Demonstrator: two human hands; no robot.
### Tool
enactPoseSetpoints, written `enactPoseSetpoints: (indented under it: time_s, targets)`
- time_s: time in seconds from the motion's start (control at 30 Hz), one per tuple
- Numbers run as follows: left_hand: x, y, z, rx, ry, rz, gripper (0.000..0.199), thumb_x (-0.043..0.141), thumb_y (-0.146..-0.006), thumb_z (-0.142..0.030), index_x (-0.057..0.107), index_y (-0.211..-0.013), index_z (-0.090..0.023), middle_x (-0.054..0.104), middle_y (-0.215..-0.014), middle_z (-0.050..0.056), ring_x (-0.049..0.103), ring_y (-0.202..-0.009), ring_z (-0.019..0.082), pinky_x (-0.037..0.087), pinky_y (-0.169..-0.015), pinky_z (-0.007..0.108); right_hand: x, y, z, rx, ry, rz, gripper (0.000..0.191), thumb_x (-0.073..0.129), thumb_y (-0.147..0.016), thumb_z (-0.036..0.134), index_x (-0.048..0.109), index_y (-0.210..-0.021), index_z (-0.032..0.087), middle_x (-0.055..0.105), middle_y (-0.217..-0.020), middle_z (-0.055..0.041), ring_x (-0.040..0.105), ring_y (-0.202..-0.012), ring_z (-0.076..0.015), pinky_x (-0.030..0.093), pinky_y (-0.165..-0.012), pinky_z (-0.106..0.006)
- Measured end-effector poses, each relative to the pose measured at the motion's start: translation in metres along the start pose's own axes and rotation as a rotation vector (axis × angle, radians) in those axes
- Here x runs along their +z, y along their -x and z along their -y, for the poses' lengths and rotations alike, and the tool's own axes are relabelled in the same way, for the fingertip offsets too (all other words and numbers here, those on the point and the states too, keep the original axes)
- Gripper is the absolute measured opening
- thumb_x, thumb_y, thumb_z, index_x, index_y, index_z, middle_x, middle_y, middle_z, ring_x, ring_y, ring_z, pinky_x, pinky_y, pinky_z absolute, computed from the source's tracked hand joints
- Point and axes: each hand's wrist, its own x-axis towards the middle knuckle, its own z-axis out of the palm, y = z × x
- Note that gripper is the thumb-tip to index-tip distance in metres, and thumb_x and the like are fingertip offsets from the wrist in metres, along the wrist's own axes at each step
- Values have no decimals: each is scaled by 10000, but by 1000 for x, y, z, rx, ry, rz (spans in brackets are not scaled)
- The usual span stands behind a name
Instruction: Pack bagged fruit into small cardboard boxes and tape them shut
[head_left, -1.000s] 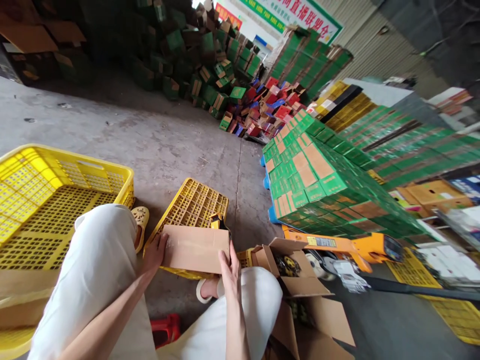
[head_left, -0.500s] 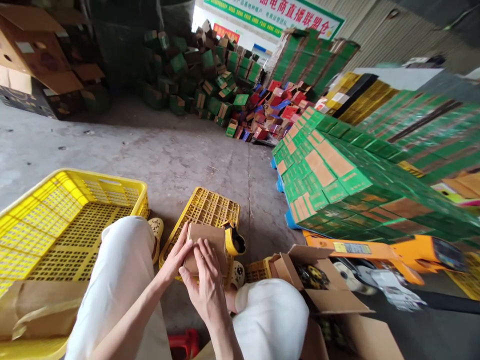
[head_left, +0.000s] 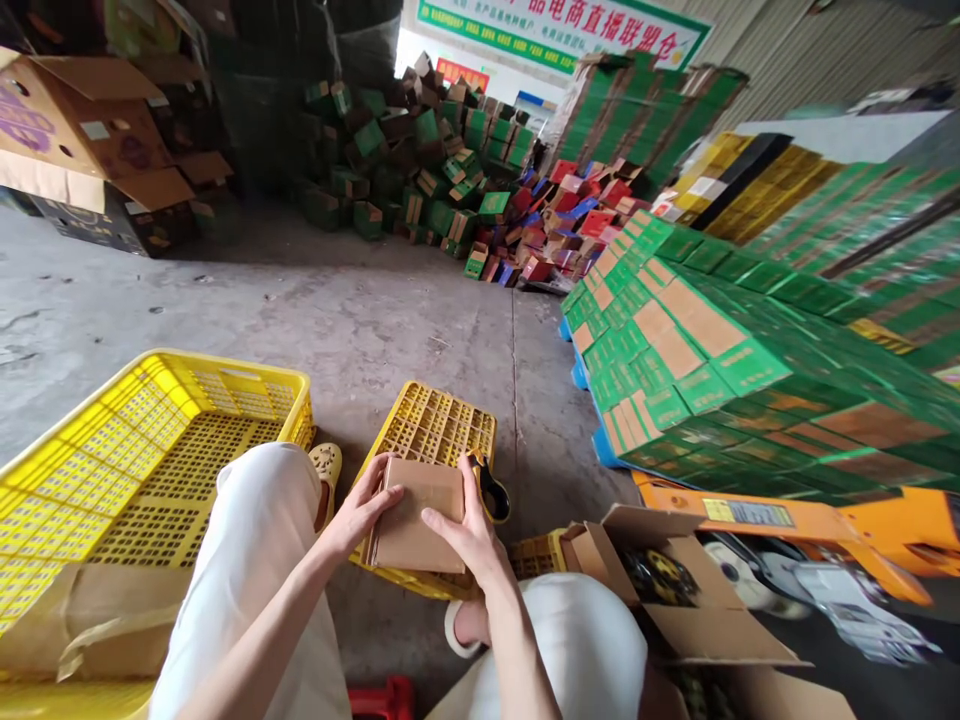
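Note:
A small brown cardboard box [head_left: 417, 530] is held between my two hands above an upturned yellow crate [head_left: 442, 425]. My left hand [head_left: 369, 508] grips its left side, the thumb lying on the top face. Along the right edge, my right hand [head_left: 466, 520] has its fingers at the far corner and its thumb on top. Just right of that hand, a yellow and black tape dispenser [head_left: 495, 492] rests at the crate's edge, partly hidden by my fingers.
A big yellow crate [head_left: 296, 400] with brown paper stands at my left. Open cardboard boxes [head_left: 720, 630] sit by my right knee, near an orange pallet jack [head_left: 757, 512]. Stacked green boxes [head_left: 682, 340] fill the right; loose boxes [head_left: 442, 190] are heaped behind.
My right hand has gone from lying flat on the box's top to gripping its right side. The box has tilted or turned, showing its top more squarely. The camera view has shifted slightly.

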Motion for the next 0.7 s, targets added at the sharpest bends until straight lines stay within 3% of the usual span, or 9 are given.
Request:
enactPoseSetpoints:
  time_s: [0.17,0.3,0.43,0.53,0.7]
  targets:
    - [11,-9,4,-12,-18,-124,676,845,-819,-677,590,-1268,-241,782,-1228,100,755,-1165,314,614,-973,409,19,-7,4,232,-262,65,740,729,-962,556,447,-1624,384,714,-1452,-93,767,-1200,-314,668,-928,-435]
    - [18,-7,-2,-20,-50,-154,676,810,-832,-732,605,-1246,-238,791,-1166,83,774,-1064,291,620,-889,376,12,-8,13,326,-330,68,499,683,-986,520,575,-1452,377,767,-1320,-62,784,-1081,-287,660,-831,-395]
    - [19,-2,-11,-7,-156,-174,646,712,-897,-781,634,-1238,-238,791,-1076,44,761,-960,251,598,-814,330,4,-11,20,402,-334,39,413,668,-977,534,643,-1354,368,779,-1273,-50,778,-1065,-281,650,-837,-386]
    - [17,-1,-14,1,-151,-158,651,737,-878,-771,620,-1238,-241,789,-1104,47,761,-1021,259,607,-848,335,2,-14,24,403,-304,28,383,626,-999,575,677,-1322,376,767,-1335,-45,758,-1151,-285,629,-949,-402]
    - [18,-2,-15,10,-225,-30,827,1010,-640,-527,573,-1279,-236,749,-1284,103,718,-1230,317,616,-1003,394,0,-15,27,354,-266,-43,400,407,-1086,556,700,-1239,331,776,-1326,-67,729,-1235,-276,575,-1077,-409]
